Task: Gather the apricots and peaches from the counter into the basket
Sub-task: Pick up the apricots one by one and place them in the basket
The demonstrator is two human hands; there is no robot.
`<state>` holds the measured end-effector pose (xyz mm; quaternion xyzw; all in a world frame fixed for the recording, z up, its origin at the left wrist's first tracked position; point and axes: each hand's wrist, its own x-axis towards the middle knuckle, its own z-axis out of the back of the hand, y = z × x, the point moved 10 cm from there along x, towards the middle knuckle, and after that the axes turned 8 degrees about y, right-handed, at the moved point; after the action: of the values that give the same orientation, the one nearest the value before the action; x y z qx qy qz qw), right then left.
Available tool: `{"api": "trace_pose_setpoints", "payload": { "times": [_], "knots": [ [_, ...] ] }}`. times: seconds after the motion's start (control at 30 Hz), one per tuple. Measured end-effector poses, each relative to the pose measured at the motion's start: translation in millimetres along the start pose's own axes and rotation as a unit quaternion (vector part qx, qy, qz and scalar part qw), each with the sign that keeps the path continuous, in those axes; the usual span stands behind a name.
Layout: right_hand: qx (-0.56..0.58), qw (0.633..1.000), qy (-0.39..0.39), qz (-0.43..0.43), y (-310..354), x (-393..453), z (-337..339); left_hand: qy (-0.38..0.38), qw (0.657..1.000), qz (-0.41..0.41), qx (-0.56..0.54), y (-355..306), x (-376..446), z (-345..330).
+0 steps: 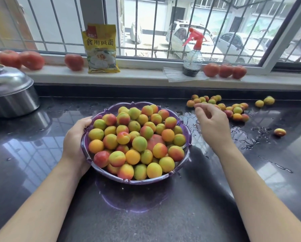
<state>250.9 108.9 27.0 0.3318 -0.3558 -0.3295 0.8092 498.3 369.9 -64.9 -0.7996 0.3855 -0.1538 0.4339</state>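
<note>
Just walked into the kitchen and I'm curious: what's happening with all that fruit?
A person is gathering small yellow-red apricots and peaches into a purple plastic basket, already piled full. The left hand steadies its rim; the right hand reaches toward loose fruit scattered on the wet black counter.

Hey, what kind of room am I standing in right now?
Most likely a home kitchen. You face a dark polished stone counter under a barred window. A lidded steel pot sits at the left, and a yellow packet of food-grade baking soda leans on the sill beside tomatoes.
</note>
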Motion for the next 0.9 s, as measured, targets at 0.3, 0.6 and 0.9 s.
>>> {"api": "trace_pose_setpoints", "payload": {
  "times": [0.3, 0.6, 0.9],
  "knots": [
    [-0.284, 0.950, -0.009, -0.132, -101, 55, 20, 0.013, 0.999, -0.026, 0.018, -2, 8, 7],
    [-0.373, 0.925, -0.004, -0.069, -113, 72, 6, 0.020, 0.999, -0.039, 0.026, -3, 10, 7],
    [-0.240, 0.967, -0.086, 0.023, -92, 62, 19, 0.023, 0.999, -0.030, 0.013, -1, 10, 9]
  ]
}}
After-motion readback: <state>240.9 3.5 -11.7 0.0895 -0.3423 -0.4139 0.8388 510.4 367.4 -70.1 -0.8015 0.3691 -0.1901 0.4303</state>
